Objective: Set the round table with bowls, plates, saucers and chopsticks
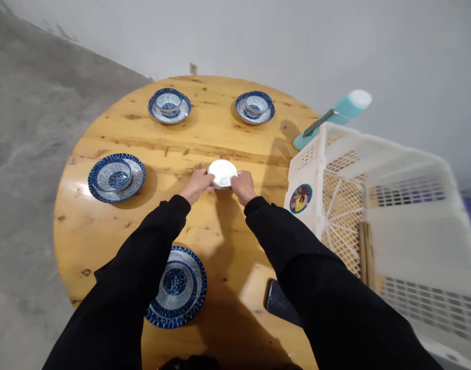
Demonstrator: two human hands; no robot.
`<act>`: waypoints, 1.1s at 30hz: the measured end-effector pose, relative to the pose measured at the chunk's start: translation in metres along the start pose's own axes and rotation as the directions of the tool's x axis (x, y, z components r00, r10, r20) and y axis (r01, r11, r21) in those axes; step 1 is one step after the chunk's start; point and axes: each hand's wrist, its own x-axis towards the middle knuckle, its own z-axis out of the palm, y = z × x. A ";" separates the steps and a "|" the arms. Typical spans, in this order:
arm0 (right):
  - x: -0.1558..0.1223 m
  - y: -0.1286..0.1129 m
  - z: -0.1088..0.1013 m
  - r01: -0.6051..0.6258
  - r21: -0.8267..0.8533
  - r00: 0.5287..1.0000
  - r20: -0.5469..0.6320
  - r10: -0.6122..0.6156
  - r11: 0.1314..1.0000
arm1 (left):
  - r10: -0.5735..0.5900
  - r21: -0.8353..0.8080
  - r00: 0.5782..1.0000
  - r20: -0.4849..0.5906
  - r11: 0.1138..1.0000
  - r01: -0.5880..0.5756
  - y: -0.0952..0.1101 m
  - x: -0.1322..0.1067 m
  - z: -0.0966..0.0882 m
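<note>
A small stack of white saucers (222, 173) sits near the middle of the round wooden table (220, 133). My left hand (199, 183) grips its left edge and my right hand (242, 185) grips its right edge, fingers curled around the rim. Both arms are in black sleeves. Blue-and-white plates with bowls on them stand at the far left (169, 105), far right (255, 107) and left (116, 177). Another blue-and-white plate with a bowl (179, 287) lies close to me, partly under my left sleeve.
A white plastic crate (378, 205) stands on the table's right side, with wooden chopsticks (365, 252) inside. A teal bottle (336, 117) lies behind it. A dark phone (278, 304) rests near the front edge. Grey floor lies to the left.
</note>
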 end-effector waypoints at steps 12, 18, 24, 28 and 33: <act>0.020 -0.004 0.016 -0.139 0.130 0.990 -0.020 0.143 0.982 | 0.056 0.009 0.998 -0.011 0.998 -0.056 -0.001 0.027 -0.008; 0.020 -0.002 0.019 -0.147 0.146 0.987 -0.042 0.155 0.978 | 0.074 0.039 0.997 -0.003 0.997 -0.074 0.000 0.030 -0.009; 0.020 -0.006 0.018 -0.126 0.084 0.990 -0.059 0.131 0.988 | 0.048 0.022 0.998 -0.027 0.999 -0.047 -0.002 0.035 -0.009; 0.022 -0.010 0.017 -0.107 0.013 0.992 -0.072 0.107 0.994 | 0.047 -0.039 0.999 -0.009 0.998 -0.047 -0.004 0.036 -0.011; 0.030 -0.006 0.017 -0.104 0.054 0.993 -0.058 0.107 0.993 | 0.047 -0.062 0.999 0.001 0.997 -0.047 -0.005 0.035 -0.011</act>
